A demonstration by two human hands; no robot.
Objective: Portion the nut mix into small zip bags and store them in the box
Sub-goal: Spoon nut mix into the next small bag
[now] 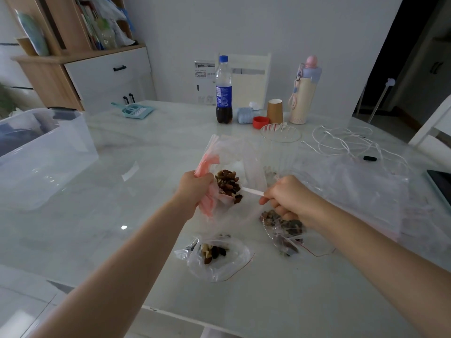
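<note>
My left hand point(195, 185) grips the red-striped mouth of a small clear zip bag point(231, 215), holding it up off the table. My right hand point(285, 197) holds the handle of a white spoon point(251, 191) heaped with nut mix point(228, 182) at the bag's opening. A filled small bag point(217, 258) lies on the table below my hands. Another bag of nuts point(283, 230) lies under my right wrist. The clear storage box point(46, 152) stands at the table's left edge.
A large clear plastic bag point(353, 191) lies at the right, with a glass bowl point(280, 134) and white cables point(346, 142) behind it. At the back stand a cola bottle point(223, 91), a paper cup point(275, 111), a red cap point(260, 122) and a flask point(305, 91).
</note>
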